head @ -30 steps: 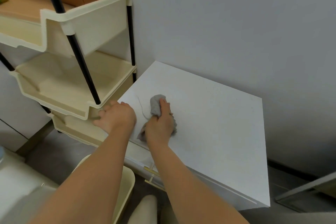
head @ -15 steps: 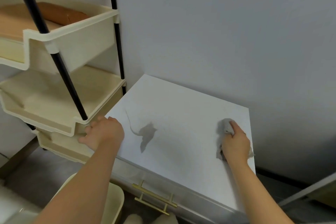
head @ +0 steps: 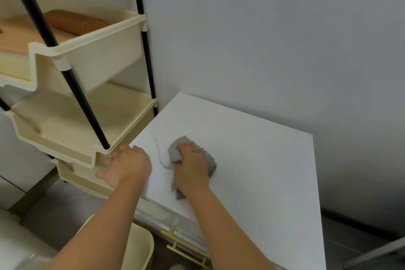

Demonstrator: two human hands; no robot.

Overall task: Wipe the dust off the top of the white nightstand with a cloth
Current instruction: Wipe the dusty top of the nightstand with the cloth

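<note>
Room: grey wall [head: 274, 35] rises past both hands; a cream shelf rack [head: 87, 59] on black poles stands just outside the left hand, and the nightstand [head: 263, 171] sits against the wall beyond and to the outside of the right hand.
Cloth: a bunched grey cloth [head: 209, 163] lies flat on the nightstand top, under the right palm, with a loose thread [head: 159, 155] trailing toward the left hand.
Right hand: the right hand [head: 191, 171] presses down on the cloth, fingers curled over it and clamped on it, near the top's rack-side edge.
Left hand: the left hand [head: 127, 166] rests at the corner where the top meets the rack, fingers spread against a cream tray [head: 83, 158]; it holds nothing and looks like a brace.
Hands: near each other, not touching.
Done: I judge the wipe well under way; the cloth is down and working, though no dust line shows on the white top, so I cannot tell which parts are clean.
Left: by my guess, the wide stretch beyond the right hand toward the wall, plus the far corner, may need passes.
Below: a brass drawer handle [head: 186, 252] shows under the right forearm, and a cream bin [head: 140, 247] under the left forearm.
</note>
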